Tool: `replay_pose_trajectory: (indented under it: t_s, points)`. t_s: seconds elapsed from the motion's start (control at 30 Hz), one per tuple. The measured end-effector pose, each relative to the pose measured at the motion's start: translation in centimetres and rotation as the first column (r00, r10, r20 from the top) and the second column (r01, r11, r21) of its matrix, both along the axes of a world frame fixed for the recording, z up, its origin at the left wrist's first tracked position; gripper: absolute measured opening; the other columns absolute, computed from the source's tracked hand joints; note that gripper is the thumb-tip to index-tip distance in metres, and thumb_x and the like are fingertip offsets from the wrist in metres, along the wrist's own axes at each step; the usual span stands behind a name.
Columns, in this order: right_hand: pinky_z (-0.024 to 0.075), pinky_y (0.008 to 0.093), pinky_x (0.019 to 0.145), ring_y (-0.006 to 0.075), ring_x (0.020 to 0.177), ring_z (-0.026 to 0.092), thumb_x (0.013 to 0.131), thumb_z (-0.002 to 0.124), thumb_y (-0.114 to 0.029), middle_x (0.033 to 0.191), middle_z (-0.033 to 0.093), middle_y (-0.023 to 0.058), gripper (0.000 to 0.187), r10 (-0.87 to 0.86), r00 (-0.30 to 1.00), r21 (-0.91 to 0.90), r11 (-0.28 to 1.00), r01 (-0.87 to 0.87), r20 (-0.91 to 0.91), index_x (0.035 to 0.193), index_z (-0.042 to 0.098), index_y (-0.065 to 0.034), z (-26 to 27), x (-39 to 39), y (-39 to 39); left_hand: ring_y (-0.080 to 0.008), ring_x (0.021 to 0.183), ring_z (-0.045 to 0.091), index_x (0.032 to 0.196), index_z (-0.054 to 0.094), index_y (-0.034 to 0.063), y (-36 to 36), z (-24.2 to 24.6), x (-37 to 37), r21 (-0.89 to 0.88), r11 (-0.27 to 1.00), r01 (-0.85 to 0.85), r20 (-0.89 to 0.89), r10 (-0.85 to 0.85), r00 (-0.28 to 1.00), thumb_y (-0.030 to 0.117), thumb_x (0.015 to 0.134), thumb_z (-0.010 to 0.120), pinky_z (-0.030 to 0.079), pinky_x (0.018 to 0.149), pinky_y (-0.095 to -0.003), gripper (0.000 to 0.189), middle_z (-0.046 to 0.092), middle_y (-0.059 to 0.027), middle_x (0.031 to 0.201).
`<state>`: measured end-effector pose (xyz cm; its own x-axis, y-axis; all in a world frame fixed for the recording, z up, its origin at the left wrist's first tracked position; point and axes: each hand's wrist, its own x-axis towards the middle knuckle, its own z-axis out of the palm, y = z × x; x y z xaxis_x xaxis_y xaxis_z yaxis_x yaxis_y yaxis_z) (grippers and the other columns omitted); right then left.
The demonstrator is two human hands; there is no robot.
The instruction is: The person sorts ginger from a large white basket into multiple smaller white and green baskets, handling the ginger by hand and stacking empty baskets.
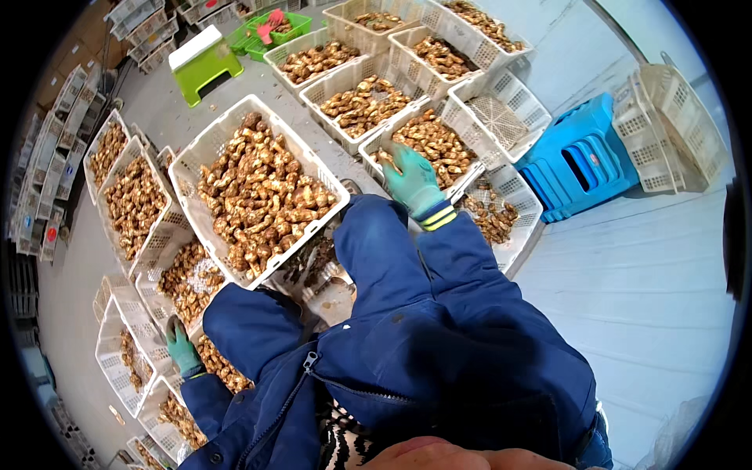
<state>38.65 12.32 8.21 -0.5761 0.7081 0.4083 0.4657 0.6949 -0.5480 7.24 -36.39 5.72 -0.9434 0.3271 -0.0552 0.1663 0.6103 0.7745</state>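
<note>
A white perforated plastic crate (197, 232) stands tilted before my knees, heaped with brown and cream mushrooms (264, 194) that look like matsutake. My right hand (413, 179), in a soiled green-coated glove, reaches over the near left corner of another mushroom crate (376, 138). Its fingers are apart, and a pale mushroom (384, 157) lies just beyond their tips. Down at the left, my left hand (182, 349), gloved alike, hangs at the edge between crates of mushrooms (218, 361). Its fingertips are dark, and whether they hold anything cannot be made out.
More mushroom crates (305, 94) line both sides. A green step stool (202, 64) with a white top stands ahead, near green baskets (282, 38) with a red glove. At right are blue plastic stools (578, 158) beside a pale wall (634, 282). Crates (59, 153) stack at far left.
</note>
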Motion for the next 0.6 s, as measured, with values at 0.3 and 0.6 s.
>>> replay_pose_trajectory:
  t_s: [0.3, 0.6]
  points:
    - [0.0434, 0.0418, 0.092, 0.0334, 0.11, 0.054, 0.085, 0.053, -0.037, 0.121, 0.055, 0.0154, 0.049, -0.359, 0.779, -0.162, 0.851, 0.499, 0.514, 0.127, 0.047, -0.0111, -7.8, 17.2, 0.5, -0.0249, 0.104, 0.055, 0.119, 0.054, -0.0035, -8.1, -12.1, -1.5, 0.057, 0.986, -0.156, 0.29, 0.133, 0.948, 0.032, 0.092, 0.053, 0.04, 0.09, -0.0331, 0.044, 0.06, -0.0146, 0.114]
    - [0.0368, 0.0428, 0.1, 0.0383, 0.121, 0.045, 0.087, 0.044, -0.042, 0.141, 0.036, 0.0194, 0.066, -0.75, 0.55, 0.081, 0.615, 0.784, 0.366, 0.143, 0.027, -0.0125, 5.3, 31.9, 8.2, -0.0251, 0.106, 0.055, 0.114, 0.055, -0.0053, -6.8, -13.3, -3.3, -0.261, 0.964, -0.058, 0.272, 0.131, 0.953, 0.032, 0.092, 0.05, 0.04, 0.089, -0.0328, 0.044, 0.06, -0.019, 0.113]
